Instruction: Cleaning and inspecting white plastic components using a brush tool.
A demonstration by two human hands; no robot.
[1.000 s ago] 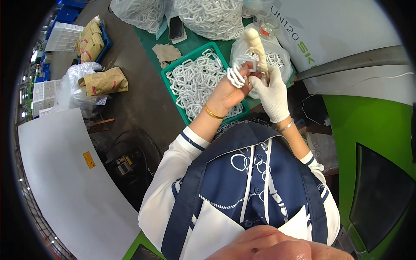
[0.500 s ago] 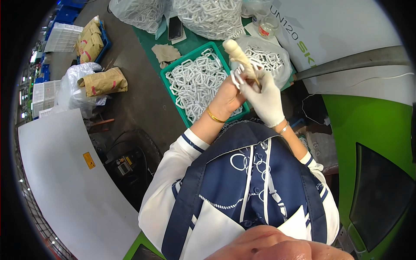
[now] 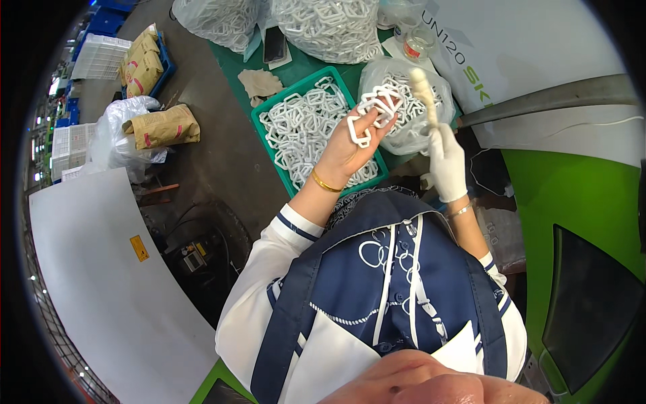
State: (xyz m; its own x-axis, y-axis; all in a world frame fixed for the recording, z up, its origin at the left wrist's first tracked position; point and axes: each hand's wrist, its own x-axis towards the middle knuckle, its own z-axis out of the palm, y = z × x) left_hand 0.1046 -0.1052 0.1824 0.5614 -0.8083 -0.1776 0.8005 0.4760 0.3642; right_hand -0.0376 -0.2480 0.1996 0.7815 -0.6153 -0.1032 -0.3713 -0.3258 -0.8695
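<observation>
My bare left hand (image 3: 346,155) is closed around several white plastic loops (image 3: 380,108) with angular outlines, and one of them hangs off the fingers. It is over the right part of a green tray (image 3: 270,153) filled with similar loops. To its right, my white-gloved right hand (image 3: 447,165) grips a tool with a lumpy, cream-coloured wrapped handle (image 3: 422,91). The handle sticks up past the fingers; its other end is hidden by the glove. Behind the hands stands an open clear bag (image 3: 407,139) holding more white loops.
Large clear bags (image 3: 326,30) of white loops stand at the back, with a dark phone (image 3: 274,46), a beige cloth (image 3: 261,85) and a glass jar (image 3: 416,46) nearby. A grey curved bar (image 3: 538,97) borders the right. Brown paper sacks (image 3: 165,126) are at left.
My hands have moved apart: the right went rightward with the tool, away from the loops. The left turned, so the loops in it show more fully.
</observation>
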